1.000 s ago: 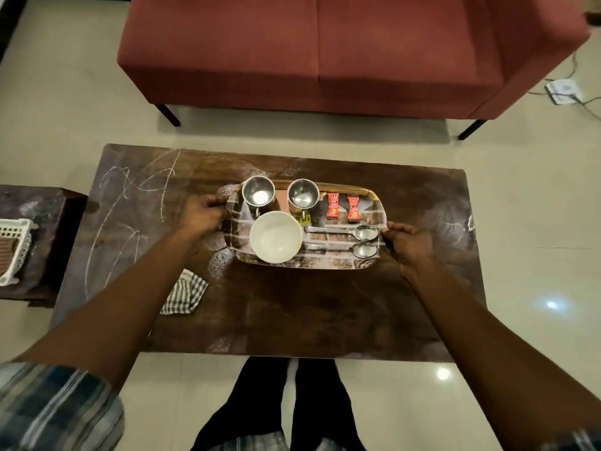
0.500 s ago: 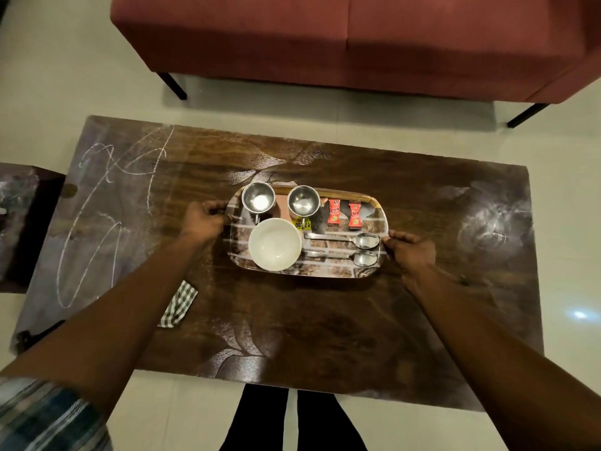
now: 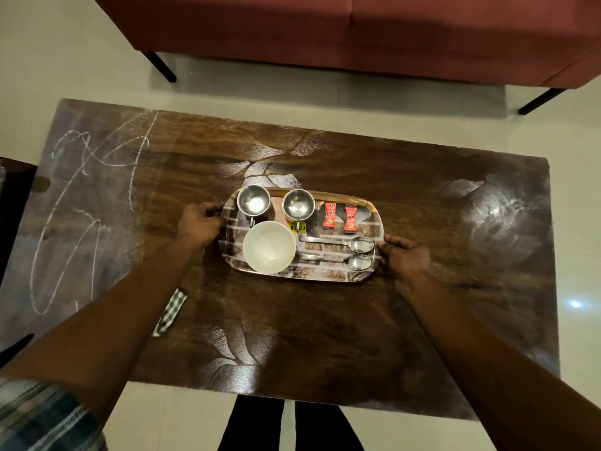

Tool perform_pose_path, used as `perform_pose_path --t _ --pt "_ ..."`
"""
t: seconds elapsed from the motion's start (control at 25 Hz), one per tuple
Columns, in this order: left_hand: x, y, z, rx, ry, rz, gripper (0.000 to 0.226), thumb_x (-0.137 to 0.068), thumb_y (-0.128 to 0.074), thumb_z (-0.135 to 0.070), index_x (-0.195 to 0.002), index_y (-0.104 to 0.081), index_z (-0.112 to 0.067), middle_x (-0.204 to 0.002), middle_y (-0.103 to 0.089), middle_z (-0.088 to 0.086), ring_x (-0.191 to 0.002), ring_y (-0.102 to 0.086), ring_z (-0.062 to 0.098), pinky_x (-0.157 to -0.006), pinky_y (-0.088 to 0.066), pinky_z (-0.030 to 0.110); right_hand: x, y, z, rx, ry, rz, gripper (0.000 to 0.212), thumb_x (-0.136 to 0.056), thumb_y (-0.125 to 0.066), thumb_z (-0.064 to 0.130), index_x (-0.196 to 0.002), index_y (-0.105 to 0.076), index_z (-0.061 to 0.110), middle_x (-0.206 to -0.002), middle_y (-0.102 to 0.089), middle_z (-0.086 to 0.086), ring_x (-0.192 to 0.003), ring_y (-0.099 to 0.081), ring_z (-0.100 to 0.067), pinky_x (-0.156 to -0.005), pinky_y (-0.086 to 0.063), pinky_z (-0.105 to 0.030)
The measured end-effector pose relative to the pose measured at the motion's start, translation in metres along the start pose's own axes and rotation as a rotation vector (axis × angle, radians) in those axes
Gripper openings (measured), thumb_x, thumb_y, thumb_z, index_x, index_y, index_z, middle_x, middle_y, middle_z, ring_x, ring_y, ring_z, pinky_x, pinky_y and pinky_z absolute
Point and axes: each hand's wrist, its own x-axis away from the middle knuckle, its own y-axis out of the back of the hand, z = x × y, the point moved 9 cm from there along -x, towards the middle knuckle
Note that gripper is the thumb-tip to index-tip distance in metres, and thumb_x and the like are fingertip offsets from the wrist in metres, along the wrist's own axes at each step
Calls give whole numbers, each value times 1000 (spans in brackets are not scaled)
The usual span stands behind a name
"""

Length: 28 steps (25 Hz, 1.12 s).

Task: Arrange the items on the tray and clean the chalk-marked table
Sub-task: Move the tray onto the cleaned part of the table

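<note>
The left hand (image 3: pixel 198 221) clasps the short left edge of the tray (image 3: pixel 328 273), and the right hand (image 3: pixel 403 257) clasps the right edge, with the tray between them at mid-table (image 3: pixel 325 336). Bare wood spreads beyond both hands. Chalk marks (image 3: pixel 65 222) sprawl well left of the left hand. A checked cloth (image 3: pixel 170 312) lies beside that forearm, and a red sofa (image 3: pixel 357 27) stands ahead.

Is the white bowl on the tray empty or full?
Empty: the white bowl stands upright, and its bare white inside shows.
</note>
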Motion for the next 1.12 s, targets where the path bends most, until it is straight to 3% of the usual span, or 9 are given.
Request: perform_pose_path --t 0.08,0.2,0.28,0.56,0.72,0.8,0.88,1.0,1.12 --pt "-1 0 2 -27 -3 -4 37 -89 -70 5 -121 -78 -11 -108 -80 15 -102 -77 36 -95 -62 55 -2 -2 -2 3 8 -4 23 -95 -76 2 -118 -75 3 -108 -79 -18 -73 -70 -17 -65 -63 -29" --pt "0 -2 -1 -49 -14 -6 37 -91 -69 4 -124 -77 -9 -110 -80 17 -103 -76 34 -95 -61 56 -3 -1 -5 4 -8 -17 23 -95 -76 2 -118 -76 2 -110 -79 -19 -87 -76 -28 -76 -66 -38" --pt "1 -6 -2 -44 -13 6 36 -91 -69 5 -125 -76 -8 -109 -79 16 -98 -75 30 -95 -62 54 -5 -1 -7 4 -19 -7 22 -96 -75 1 -117 -75 2 -107 -79 -18 -79 -74 -24 -69 -66 -33" --pt "1 -8 -6 -76 -51 -9 35 -91 -68 8 -117 -76 -15 -69 -72 -19 -52 -64 -10 -51 -51 7 -7 -1 -10 -4 -28 7 17 -97 -73 -1 -112 -74 8 -89 -78 -6 -56 -72 -7 -47 -56 -19" --pt "9 4 -11 -138 -61 -48 26 -92 -72 -1 -115 -76 -11 -87 -76 4 -74 -71 3 -77 -58 22 3 7 0 145 11 -13 26 -96 -77 12 -122 -74 9 -97 -77 -1 -87 -75 -18 -80 -63 -34" --pt "19 27 -7 -28 -10 -141 25 -92 -76 -6 -117 -75 -8 -97 -75 9 -88 -71 20 -86 -60 37 21 18 19 387 163 -90 32 -97 -76 23 -128 -73 16 -99 -75 3 -98 -73 -21 -90 -59 -37" --pt "41 54 -7 187 11 -178 21 -95 -73 -4 -117 -72 -5 -100 -71 12 -84 -69 23 -73 -59 34 57 17 37 457 372 -116 30 -100 -69 24 -129 -70 19 -106 -75 -2 -98 -73 -25 -89 -60 -40" --pt "87 111 -11 373 -55 -225 13 -101 -66 -4 -113 -72 -5 -95 -72 9 -77 -66 17 -55 -57 20 127 -19 48 533 693 49 27 -100 -66 18 -127 -69 20 -105 -68 -1 -89 -66 -20 -83 -58 -41" --pt "147 201 10 422 -96 -339 18 -104 -64 -17 -111 -75 -4 -97 -74 12 -82 -70 21 -70 -59 30 209 -86 38 671 978 334 25 -100 -67 20 -125 -68 22 -111 -65 7 -98 -64 -15 -86 -56 -39"
